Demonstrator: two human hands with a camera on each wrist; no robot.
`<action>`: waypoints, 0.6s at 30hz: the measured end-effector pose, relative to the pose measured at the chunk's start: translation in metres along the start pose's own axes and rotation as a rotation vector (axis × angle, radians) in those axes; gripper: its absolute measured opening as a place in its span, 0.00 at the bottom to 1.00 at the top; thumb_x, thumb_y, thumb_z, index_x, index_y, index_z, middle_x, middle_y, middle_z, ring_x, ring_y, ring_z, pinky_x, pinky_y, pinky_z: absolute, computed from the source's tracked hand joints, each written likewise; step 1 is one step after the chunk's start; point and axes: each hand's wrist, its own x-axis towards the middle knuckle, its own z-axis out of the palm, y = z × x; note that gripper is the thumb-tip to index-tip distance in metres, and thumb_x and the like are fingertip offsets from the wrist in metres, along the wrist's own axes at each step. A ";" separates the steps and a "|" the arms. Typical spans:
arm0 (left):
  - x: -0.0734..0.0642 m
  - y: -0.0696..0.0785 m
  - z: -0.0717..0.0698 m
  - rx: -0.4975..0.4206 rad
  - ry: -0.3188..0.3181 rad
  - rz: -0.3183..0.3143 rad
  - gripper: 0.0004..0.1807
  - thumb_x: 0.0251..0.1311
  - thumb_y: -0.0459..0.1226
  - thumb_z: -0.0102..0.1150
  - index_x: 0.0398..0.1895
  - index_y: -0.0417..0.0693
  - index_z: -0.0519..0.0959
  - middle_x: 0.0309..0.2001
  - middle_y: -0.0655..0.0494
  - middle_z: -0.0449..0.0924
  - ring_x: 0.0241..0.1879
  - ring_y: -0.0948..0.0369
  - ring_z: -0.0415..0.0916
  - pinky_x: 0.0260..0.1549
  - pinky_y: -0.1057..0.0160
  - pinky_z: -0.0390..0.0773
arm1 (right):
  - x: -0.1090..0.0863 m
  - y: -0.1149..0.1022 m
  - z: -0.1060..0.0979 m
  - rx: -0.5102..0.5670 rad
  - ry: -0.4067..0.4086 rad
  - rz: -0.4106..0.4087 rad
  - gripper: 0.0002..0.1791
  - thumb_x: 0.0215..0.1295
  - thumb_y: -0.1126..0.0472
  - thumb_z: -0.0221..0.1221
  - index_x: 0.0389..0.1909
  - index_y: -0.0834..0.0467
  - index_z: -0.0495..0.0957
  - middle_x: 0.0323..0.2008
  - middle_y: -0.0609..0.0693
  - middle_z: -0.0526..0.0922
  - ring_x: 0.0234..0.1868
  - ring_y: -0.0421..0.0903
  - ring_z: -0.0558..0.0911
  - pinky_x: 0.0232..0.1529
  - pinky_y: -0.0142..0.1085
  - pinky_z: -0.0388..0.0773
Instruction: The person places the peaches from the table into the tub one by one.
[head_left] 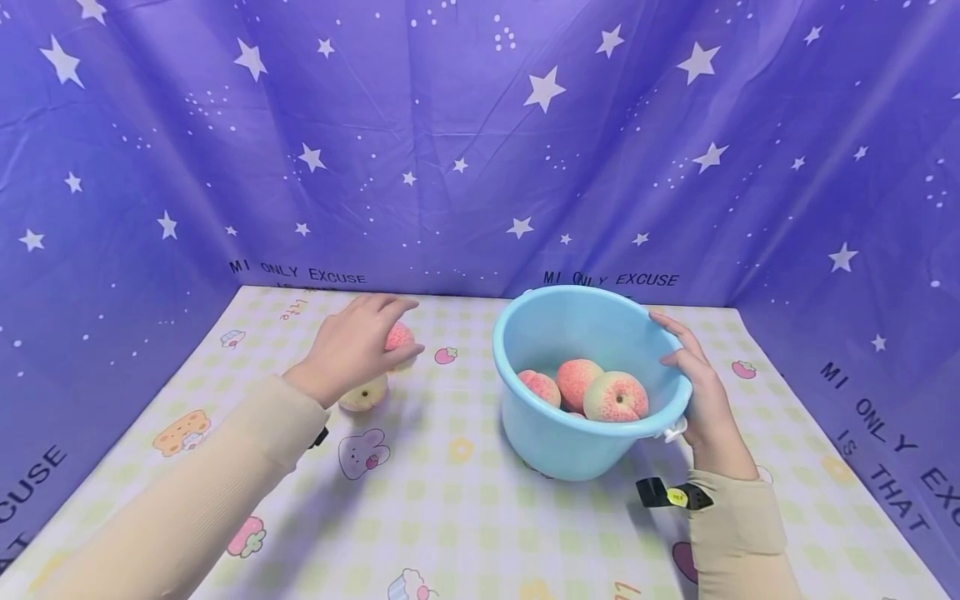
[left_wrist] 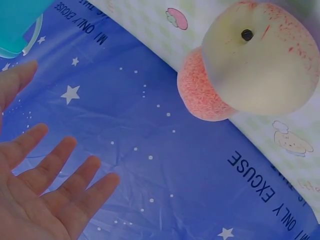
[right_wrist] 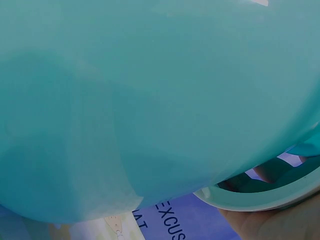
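Note:
A light blue bucket (head_left: 566, 454) stands on the table, tilted a little toward me. Inside it lie several peaches (head_left: 617, 397), pink and pale yellow. My right hand (head_left: 701, 392) grips the bucket's right rim, thumb and fingers on either side of it; the right wrist view is mostly filled by the bucket's wall (right_wrist: 150, 100). To the left, my left hand (head_left: 356, 346) hovers over two peaches on the cloth, its fingers loosely spread and holding nothing. The pale peach (left_wrist: 262, 60) sits nearer me, and the redder peach (left_wrist: 202, 90) is partly hidden behind it.
A checked, cartoon-print cloth (head_left: 450, 525) covers the table. Purple curtains (head_left: 420, 150) with white stars hang behind and at both sides. A white handle fitting (head_left: 675, 430) sticks out on the bucket's right side, close to my right wrist.

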 end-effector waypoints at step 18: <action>-0.014 -0.011 0.011 -0.021 -0.001 -0.028 0.34 0.62 0.55 0.61 0.67 0.48 0.72 0.63 0.44 0.74 0.64 0.45 0.71 0.55 0.40 0.75 | 0.000 -0.001 0.001 -0.003 0.004 0.015 0.37 0.64 0.67 0.34 0.74 0.42 0.57 0.75 0.44 0.51 0.70 0.47 0.58 0.64 0.42 0.57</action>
